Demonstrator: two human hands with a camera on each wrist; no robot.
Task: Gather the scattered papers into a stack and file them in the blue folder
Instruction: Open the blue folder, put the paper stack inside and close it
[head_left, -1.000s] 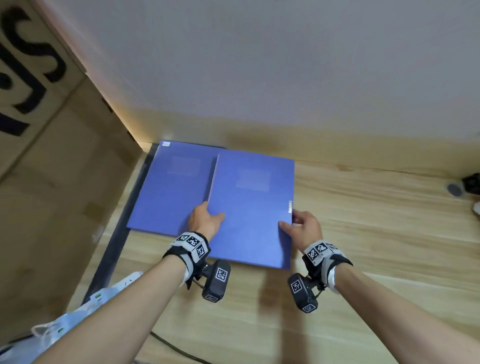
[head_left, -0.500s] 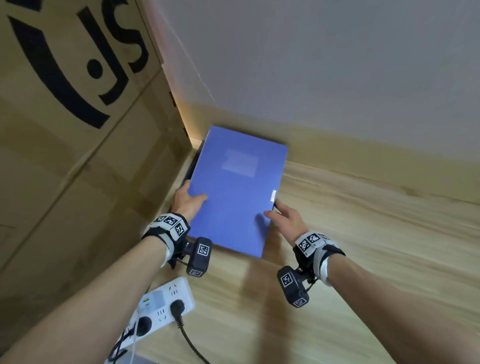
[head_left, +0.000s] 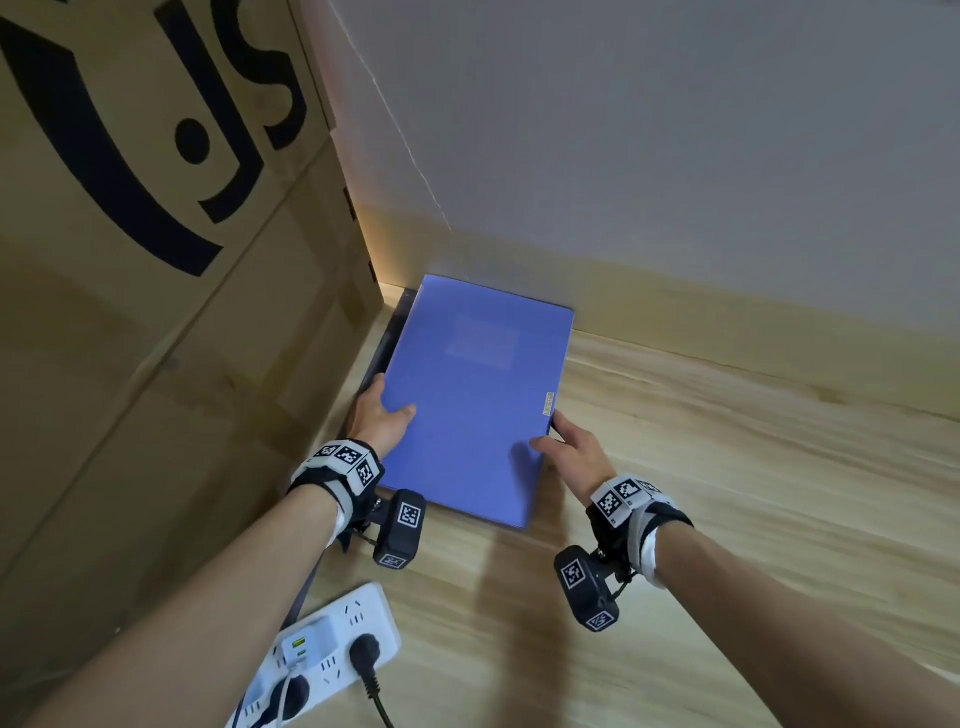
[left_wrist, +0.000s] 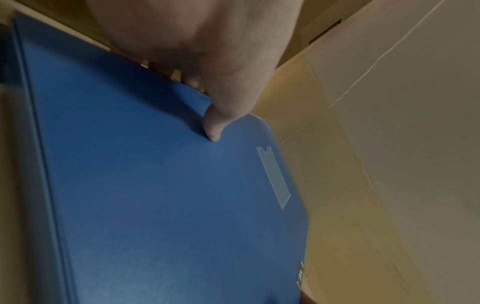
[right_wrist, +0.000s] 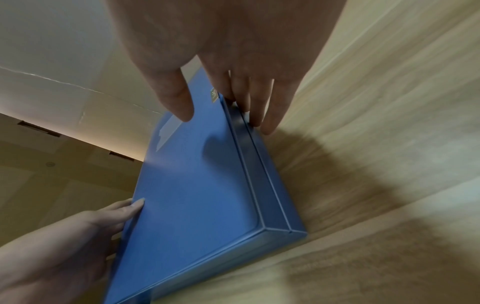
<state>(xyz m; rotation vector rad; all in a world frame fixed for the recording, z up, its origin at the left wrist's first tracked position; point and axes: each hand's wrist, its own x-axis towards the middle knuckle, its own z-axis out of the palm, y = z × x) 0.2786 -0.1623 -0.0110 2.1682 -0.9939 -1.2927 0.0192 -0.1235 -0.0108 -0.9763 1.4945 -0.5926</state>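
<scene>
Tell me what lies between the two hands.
The closed blue folder: left hand grips its left edge, right hand its right edge. Head view shows it.

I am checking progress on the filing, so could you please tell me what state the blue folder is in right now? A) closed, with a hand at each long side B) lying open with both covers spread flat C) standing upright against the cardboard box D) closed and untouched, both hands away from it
A: the folder is closed, with the left hand at its left edge and the right hand at its right edge.

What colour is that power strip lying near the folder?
White, the power strip has a black plug in it; the head view shows it best.
</scene>
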